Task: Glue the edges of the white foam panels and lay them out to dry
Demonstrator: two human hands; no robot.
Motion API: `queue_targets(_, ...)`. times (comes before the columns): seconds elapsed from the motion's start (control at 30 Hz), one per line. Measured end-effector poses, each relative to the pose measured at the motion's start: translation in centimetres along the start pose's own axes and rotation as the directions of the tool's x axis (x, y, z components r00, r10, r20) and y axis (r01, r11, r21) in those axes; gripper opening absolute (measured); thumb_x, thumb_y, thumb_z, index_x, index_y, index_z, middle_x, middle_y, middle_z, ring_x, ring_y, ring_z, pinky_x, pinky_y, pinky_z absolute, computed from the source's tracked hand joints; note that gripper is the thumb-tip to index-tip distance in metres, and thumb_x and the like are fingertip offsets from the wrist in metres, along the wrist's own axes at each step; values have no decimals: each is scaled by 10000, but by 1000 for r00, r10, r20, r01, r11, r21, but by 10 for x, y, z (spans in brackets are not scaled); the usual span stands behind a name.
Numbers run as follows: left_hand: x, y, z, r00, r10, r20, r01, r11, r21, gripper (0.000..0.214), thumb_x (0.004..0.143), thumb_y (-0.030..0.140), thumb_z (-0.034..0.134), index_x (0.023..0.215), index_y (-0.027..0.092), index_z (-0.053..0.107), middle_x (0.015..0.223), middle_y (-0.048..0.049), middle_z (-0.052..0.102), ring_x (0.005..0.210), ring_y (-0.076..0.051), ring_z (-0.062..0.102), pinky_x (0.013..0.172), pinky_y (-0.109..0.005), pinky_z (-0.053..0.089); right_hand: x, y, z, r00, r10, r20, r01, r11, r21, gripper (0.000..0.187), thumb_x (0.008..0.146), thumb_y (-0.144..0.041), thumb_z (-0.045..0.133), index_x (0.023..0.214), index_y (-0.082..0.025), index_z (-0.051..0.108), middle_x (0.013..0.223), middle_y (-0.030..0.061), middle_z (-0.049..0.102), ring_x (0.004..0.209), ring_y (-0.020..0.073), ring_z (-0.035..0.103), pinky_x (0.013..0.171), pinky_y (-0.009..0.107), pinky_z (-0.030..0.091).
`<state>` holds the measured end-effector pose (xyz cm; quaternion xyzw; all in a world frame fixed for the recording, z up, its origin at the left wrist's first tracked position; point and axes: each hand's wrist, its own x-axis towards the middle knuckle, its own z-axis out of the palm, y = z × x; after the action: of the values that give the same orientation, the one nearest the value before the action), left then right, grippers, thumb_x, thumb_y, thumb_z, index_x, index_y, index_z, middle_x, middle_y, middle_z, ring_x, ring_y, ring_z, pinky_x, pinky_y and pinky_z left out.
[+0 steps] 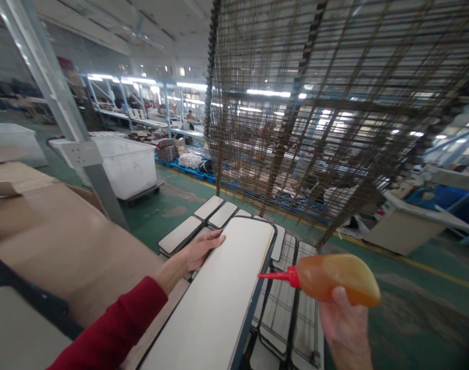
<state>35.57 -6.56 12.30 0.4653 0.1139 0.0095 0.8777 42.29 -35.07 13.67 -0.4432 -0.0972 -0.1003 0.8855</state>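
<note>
A long white panel with rounded corners and a dark edge slopes away in front of me. My left hand grips its left edge, thumb on the white face and fingers underneath. In my right hand is a squeeze bottle of amber liquid with a red cap and thin nozzle. The bottle lies nearly sideways, its red nozzle tip at the panel's right edge; whether it touches I cannot tell. Several similar dark-edged white panels lie below and beyond on a wire rack.
A tall wire rack leans up on the right. To the left are a brown work table, a metal post with a socket box, and a white bin on wheels. Blue pallets with stacked goods stand behind.
</note>
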Motion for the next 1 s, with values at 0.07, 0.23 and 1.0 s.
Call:
queue_targets(0.07,-1,1,0,1000,-4,-19,4,1000,-17,402,675,229,763,1041,142,620,863,-72,713,673,-154,668,606,-234,547,-2,0,3,1000,4,14,-4,1000,-1,482,536,-243,813,990,-276,656,907,-27,708,792,133,643,699,223,545)
queue_targets(0.23,-3,4,-4,999,-16,-50,14,999,-44,424,649,223,781,1029,135,614,824,-67,715,657,-162,670,615,-250,555,-5,1,9,998,6,57,-6,1000,-16,455,543,-280,808,974,-277,661,896,-34,712,788,135,646,668,211,546)
queue_targets(1.0,-1,25,-19,992,10,-124,-15,999,-45,236,763,119,655,992,84,612,761,-96,705,600,-165,654,589,-261,549,-23,3,16,986,88,141,-90,996,6,465,517,-250,837,954,-271,679,821,-40,727,686,119,668,686,187,576)
